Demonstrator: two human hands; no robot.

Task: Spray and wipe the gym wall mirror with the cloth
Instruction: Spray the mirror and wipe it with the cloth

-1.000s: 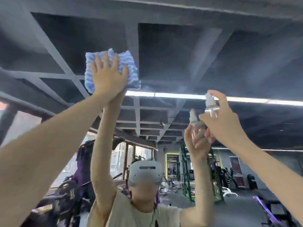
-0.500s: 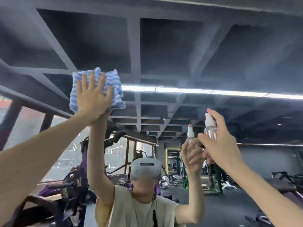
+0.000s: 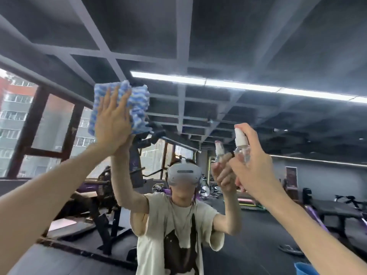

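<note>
Mirror (image 3: 258, 46) filled the whole view ahead, reflecting the ceiling, the gym machines and the person with both arms raised; a pale haze lay over its upper part, and whether this was spray mist or soiling could not be told. Cloth (image 3: 139, 104), blue and white and folded to a pad, lay against the glass high on the left, above the reflected head; the left grip (image 3: 112, 124) was spread flat over it, fingers straight, pressing rather than grasping. The right grip (image 3: 256, 169) was curled round the spray bottle (image 3: 241, 149), forefinger over the white pump head; the bottle was near the glass and well apart from the cloth.

Risks as judged: the cloth was held by palm pressure alone; any easing of that pressure during a stroke would likely let it slip and drop. Only part of the pad sat under the palm; the uncovered right part would probably wipe lightly and leave streaks. The bottle stood close to the glass; a knock seemed possible if the arm drifted. The nozzle's direction could not be confirmed; a misdirected pump would wet the arm, not the glass. The liquid level could not be read.
</note>
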